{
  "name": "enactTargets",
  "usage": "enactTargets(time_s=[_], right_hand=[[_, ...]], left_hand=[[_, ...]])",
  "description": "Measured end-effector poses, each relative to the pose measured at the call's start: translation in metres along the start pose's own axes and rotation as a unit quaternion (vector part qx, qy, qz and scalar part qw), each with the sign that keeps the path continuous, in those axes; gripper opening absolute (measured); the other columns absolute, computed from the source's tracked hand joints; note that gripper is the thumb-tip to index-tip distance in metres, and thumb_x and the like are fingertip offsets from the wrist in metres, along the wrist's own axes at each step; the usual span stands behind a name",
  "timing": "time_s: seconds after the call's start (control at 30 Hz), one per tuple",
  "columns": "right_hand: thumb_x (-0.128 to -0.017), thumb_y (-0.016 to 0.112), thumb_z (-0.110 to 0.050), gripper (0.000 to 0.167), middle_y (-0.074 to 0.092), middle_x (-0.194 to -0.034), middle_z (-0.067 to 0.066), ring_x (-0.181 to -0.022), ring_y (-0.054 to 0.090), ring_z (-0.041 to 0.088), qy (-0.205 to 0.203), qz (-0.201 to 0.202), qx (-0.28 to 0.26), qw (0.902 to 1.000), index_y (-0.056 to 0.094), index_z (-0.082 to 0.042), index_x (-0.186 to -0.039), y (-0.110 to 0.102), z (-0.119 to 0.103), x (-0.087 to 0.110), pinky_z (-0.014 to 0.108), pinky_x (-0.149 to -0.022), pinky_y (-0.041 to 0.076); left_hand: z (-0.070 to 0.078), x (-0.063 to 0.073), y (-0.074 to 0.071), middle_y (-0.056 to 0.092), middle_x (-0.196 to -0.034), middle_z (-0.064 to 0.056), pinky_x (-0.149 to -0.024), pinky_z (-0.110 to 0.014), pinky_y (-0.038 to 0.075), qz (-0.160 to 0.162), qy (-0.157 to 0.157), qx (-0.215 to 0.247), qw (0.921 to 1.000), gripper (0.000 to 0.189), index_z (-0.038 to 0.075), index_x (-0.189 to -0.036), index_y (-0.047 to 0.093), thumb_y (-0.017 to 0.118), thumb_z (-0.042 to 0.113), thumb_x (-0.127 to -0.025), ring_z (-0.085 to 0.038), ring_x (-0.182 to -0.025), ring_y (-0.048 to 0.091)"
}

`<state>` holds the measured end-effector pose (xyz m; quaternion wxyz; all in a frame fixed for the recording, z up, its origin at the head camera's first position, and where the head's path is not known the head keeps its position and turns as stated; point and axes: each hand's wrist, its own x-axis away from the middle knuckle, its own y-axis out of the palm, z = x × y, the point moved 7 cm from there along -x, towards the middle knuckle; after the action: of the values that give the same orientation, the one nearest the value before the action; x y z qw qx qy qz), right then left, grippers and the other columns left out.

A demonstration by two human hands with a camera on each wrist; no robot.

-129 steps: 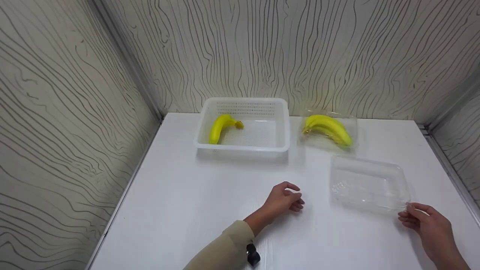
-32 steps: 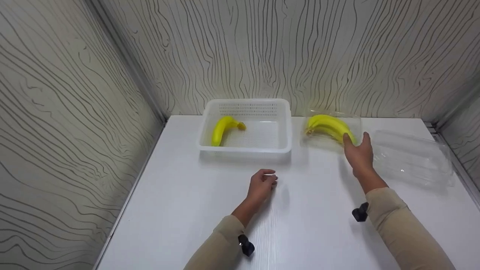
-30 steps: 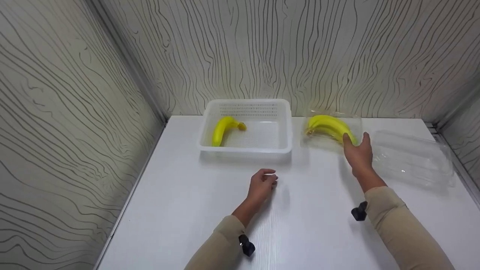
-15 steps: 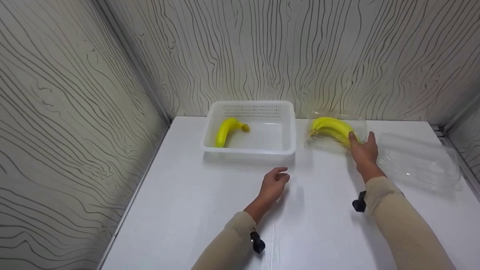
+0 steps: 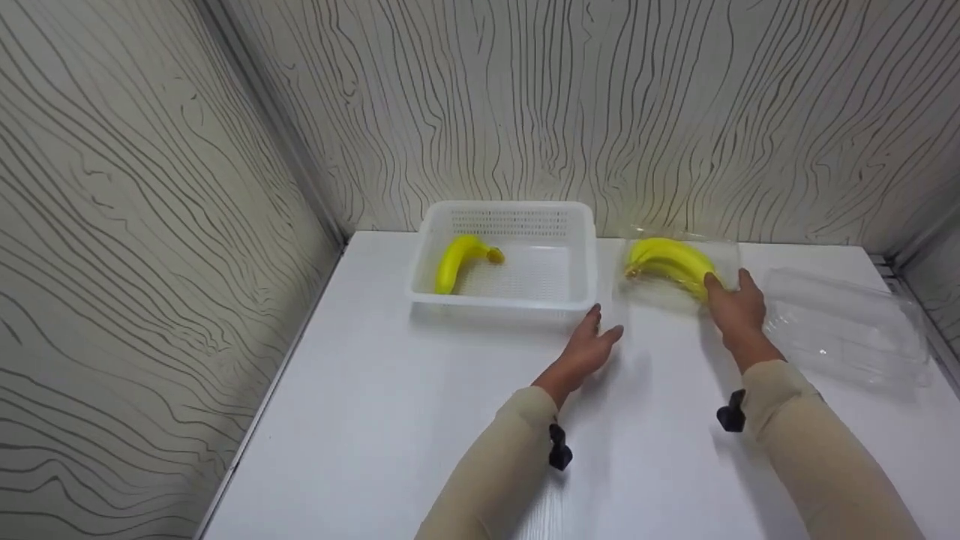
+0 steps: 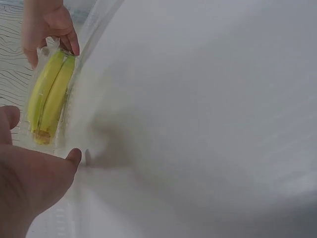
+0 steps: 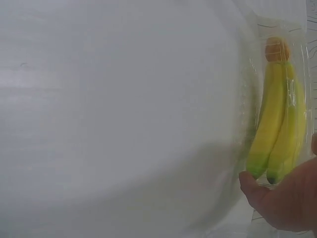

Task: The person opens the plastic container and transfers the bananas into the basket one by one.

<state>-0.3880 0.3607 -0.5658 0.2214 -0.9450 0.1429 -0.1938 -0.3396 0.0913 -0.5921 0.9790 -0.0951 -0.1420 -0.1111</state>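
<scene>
A bunch of yellow bananas (image 5: 667, 259) with green tips lies in a clear plastic box (image 7: 250, 106) beside the basket. My right hand (image 5: 739, 307) holds the box's right end, thumb on the near side by the banana tips, fingers spread round the far side. In the right wrist view the thumb (image 7: 255, 188) sits right below the tips. My left hand (image 5: 589, 346) is open near the basket's front right corner, fingers and thumb apart, holding nothing. In the left wrist view it lies close to the stem end of the bunch (image 6: 49, 99).
A white plastic basket (image 5: 502, 302) with one yellow banana (image 5: 454, 266) in it stands against the patterned back wall (image 5: 487, 97). Another clear plastic box (image 5: 847, 322) lies at the right edge of the white table (image 5: 360, 420). Side walls rise left and right.
Earlier my right hand held the other clear box, which now lies farther right; that hand moved to the banana box. My left hand has moved forward and right, its fingers spreading.
</scene>
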Motion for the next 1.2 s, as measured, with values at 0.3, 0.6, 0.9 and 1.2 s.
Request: enactTargets(time_s=[0.3, 0.6, 0.9, 1.2], right_hand=[[-0.11, 0.035, -0.055, 0.088, -0.01, -0.18, 0.02, -0.168, 0.0, 0.045, 0.001, -0.021, 0.012, 0.9997, -0.012, -0.013, -0.171, -0.002, 0.006, 0.019, 0.059, -0.136, 0.014], [-0.109, 0.037, -0.061, 0.091, 0.015, -0.174, 0.035, -0.152, 0.047, 0.047, -0.012, -0.048, 0.042, 0.9979, -0.01, -0.014, -0.171, -0.002, 0.019, 0.044, 0.054, -0.123, 0.045], [-0.108, 0.039, -0.063, 0.095, 0.025, -0.167, 0.043, -0.136, 0.062, 0.048, -0.06, -0.065, 0.068, 0.9937, -0.006, -0.009, -0.172, 0.0, 0.026, 0.065, 0.033, -0.098, 0.056], [-0.107, 0.042, -0.064, 0.096, 0.033, -0.163, 0.043, -0.125, 0.068, 0.043, -0.062, -0.058, 0.089, 0.9924, -0.003, -0.008, -0.172, -0.005, 0.031, 0.074, 0.021, -0.081, 0.053]], left_hand=[[0.005, -0.016, 0.001, 0.035, -0.175, -0.012, -0.134, -0.047, 0.03, 0.03, -0.039, 0.002, 0.9988, 0.073, 0.007, -0.167, 0.035, 0.054, 0.048, -0.109, -0.03, -0.165, 0.031], [0.005, -0.025, 0.003, 0.038, -0.174, -0.011, -0.133, -0.049, 0.032, 0.033, -0.066, -0.002, 0.9973, 0.075, 0.007, -0.166, 0.037, 0.048, 0.056, -0.109, -0.03, -0.164, 0.034], [0.018, -0.02, 0.011, 0.053, -0.162, -0.016, -0.127, -0.043, 0.041, 0.017, 0.005, 0.017, 0.9997, 0.063, 0.01, -0.167, 0.034, 0.043, 0.044, -0.115, -0.026, -0.15, 0.053], [0.015, -0.015, 0.011, 0.054, -0.161, -0.015, -0.125, -0.044, 0.044, 0.012, -0.005, 0.021, 0.9997, 0.06, 0.012, -0.164, 0.04, 0.048, 0.043, -0.113, -0.025, -0.146, 0.056]])
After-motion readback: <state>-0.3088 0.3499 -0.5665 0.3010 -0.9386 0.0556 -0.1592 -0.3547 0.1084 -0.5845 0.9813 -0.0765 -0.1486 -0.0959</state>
